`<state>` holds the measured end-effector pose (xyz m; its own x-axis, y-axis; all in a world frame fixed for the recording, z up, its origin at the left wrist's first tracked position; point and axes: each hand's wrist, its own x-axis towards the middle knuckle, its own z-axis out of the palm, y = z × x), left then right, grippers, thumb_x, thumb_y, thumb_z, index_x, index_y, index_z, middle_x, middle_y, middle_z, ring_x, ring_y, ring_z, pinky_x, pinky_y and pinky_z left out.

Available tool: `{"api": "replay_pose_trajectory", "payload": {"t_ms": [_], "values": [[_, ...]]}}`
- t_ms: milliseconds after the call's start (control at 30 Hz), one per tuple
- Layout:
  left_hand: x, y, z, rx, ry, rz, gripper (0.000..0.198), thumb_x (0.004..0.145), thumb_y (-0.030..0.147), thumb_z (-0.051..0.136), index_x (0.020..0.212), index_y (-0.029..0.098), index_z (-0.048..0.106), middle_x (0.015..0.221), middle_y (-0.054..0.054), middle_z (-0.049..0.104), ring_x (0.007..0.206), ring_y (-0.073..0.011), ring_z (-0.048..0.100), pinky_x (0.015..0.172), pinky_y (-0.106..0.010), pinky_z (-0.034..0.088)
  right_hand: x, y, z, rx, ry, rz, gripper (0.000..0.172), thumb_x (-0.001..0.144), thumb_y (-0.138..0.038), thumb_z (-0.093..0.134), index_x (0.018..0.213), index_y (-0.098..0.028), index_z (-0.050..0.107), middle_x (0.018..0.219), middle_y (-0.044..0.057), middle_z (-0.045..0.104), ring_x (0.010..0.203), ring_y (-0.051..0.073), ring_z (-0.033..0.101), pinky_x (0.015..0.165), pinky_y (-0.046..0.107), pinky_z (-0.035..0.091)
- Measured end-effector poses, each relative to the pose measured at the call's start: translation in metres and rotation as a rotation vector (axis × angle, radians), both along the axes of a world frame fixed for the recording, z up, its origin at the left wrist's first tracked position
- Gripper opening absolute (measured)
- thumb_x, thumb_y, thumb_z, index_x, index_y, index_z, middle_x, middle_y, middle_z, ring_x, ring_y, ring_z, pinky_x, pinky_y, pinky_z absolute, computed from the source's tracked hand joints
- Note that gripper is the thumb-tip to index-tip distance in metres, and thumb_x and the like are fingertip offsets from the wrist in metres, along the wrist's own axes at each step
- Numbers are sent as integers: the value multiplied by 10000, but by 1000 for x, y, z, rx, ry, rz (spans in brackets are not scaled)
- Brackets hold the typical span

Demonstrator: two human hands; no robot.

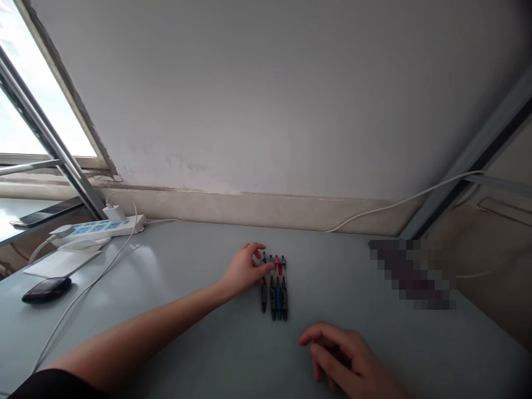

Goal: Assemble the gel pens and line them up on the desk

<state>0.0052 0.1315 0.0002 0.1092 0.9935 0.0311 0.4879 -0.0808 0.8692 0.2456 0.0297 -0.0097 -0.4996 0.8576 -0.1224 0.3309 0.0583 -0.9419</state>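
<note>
Several pens (275,287) lie side by side in a tight row on the grey table (199,343), pointing away from me; one has red and blue parts, the others are dark. My left hand (246,270) reaches across the table and its fingertips touch the left side of the row, near the pens' far ends. It grips nothing. My right hand (347,360) rests palm down on the table nearer to me, to the right of the pens, fingers loosely curled and holding nothing.
A white power strip (97,228) with a plugged charger and cables sits at the back left, above a sheet of paper (62,262). A dark mouse (46,288) lies at the left. A phone (41,215) rests on the window ledge. A blurred patch (411,274) lies right.
</note>
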Motion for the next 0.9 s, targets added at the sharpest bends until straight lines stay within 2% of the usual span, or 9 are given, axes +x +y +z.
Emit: {"api": "replay_pose_trajectory", "payload": {"t_ms": [133,233,300,400,500,600,700,900], "values": [[-8,-19,-1,24,43,-102,286,904,236,642,1179,173,590,1122,-74,628,733,-155,664,660,-326,583,1,5,11,55,-43,3,286,948,-404,489,966,-172,655,640,-11,618,519,132,532,533,241,443],[-18,-38,1,75,69,-226,417,791,209,711,1190,226,594,1170,-73,614,878,-198,675,741,-334,592,2,11,25,254,-195,24,204,952,-254,475,1027,-190,654,742,15,679,630,161,619,587,251,505],[-24,-48,1,122,96,-323,577,698,203,792,1236,255,591,1215,-71,610,984,-229,655,829,-358,578,1,16,32,390,-266,62,215,935,-187,497,1091,-204,644,855,31,705,734,179,659,664,271,539],[-27,-55,-1,195,143,-430,711,628,205,862,1279,281,587,1256,-66,608,1074,-253,624,936,-386,530,-2,25,34,482,-279,101,300,896,-132,563,1174,-224,628,1048,55,701,944,214,663,859,334,539],[-23,-54,-4,253,188,-459,675,646,271,875,1261,270,597,1212,-73,625,1059,-266,626,935,-401,521,-8,32,25,549,-284,146,393,869,-116,613,1247,-224,610,1235,85,646,1148,241,598,1021,381,478],[-17,-51,-8,297,226,-456,581,689,315,856,1216,242,623,1165,-85,636,1043,-276,632,921,-401,523,-13,38,14,598,-288,178,462,852,-126,653,1303,-204,586,1310,108,606,1236,261,546,1079,409,446],[-11,-50,-11,337,249,-445,460,729,313,829,1146,218,657,1136,-96,640,1037,-280,636,917,-395,523,-13,40,9,629,-294,179,444,873,-138,647,1308,-195,583,1302,119,611,1230,268,554,1071,423,461],[1,-55,-10,379,263,-450,272,750,234,798,992,209,675,1069,-89,667,984,-262,647,863,-364,538,-4,34,11,650,-307,167,367,878,-130,660,1234,-212,622,1221,96,646,1140,247,614,1010,380,510]]}}
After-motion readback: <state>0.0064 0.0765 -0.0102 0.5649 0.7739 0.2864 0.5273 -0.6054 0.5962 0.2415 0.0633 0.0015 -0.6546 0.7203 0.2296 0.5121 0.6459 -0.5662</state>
